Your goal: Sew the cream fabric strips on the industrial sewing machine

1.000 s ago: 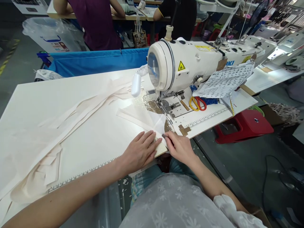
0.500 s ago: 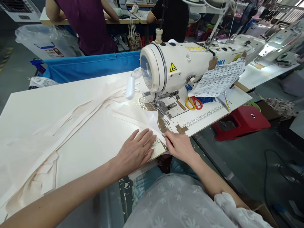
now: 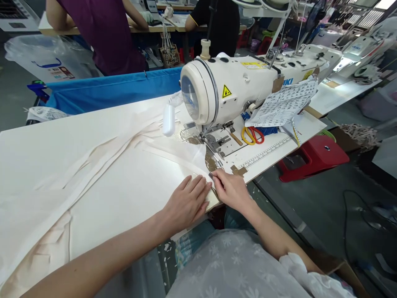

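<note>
My left hand (image 3: 187,203) lies flat near the table's front edge, its fingers stretched over the near end of a thin white fabric piece (image 3: 176,155). That fabric runs up to the needle area of a white sewing machine (image 3: 229,87). My right hand (image 3: 231,188) is closed in a pinch at the fabric's right corner. A small dark tip shows at its fingertips; what it belongs to is hidden. Under the hands, part of a ruler marking and shiny brown tape (image 3: 211,160) show on the table. More pale fabric strips (image 3: 102,159) trail off to the left.
Yellow-and-red-handled scissors (image 3: 252,135) lie right of the needle, by a printed sheet (image 3: 282,105). A blue cloth trough (image 3: 118,89) borders the table's far side. A red stool (image 3: 322,157) stands at the right. Two people sit at the tables beyond.
My left hand has slid slightly right, closer to my right hand. The fabric by the needle now lies a little more spread. My right hand keeps its pinch. The view has shifted slightly.
</note>
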Available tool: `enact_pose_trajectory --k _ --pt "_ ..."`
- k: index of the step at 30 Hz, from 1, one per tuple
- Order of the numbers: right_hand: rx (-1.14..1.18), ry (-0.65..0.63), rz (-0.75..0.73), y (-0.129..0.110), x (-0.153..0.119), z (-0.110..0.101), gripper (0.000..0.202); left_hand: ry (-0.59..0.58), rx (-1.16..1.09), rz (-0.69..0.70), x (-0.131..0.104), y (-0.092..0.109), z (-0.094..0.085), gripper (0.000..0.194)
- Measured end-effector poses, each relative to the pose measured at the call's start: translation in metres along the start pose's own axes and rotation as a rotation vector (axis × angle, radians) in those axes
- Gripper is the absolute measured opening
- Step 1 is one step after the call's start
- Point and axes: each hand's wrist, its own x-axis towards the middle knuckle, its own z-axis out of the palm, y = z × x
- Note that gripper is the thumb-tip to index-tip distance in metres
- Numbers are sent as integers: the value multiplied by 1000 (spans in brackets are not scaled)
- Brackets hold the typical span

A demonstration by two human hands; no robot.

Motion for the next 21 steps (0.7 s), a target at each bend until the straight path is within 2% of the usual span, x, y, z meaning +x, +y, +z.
enact_pose_trajectory --k 5,9,16,21 --pt "-63 -56 -18 -2 4 -1 20 13 -15 -21 0 0 0 44" --pt "-72 -84 -31 2 -7 -7 20 22 21 -11 1 2 0 43" --pt "229 13 110 11 -34 -12 19 -37 20 -4 1 5 -4 44" --pt "138 31 74 5 -25 -6 21 -71 41 3 0 9 -7 50"
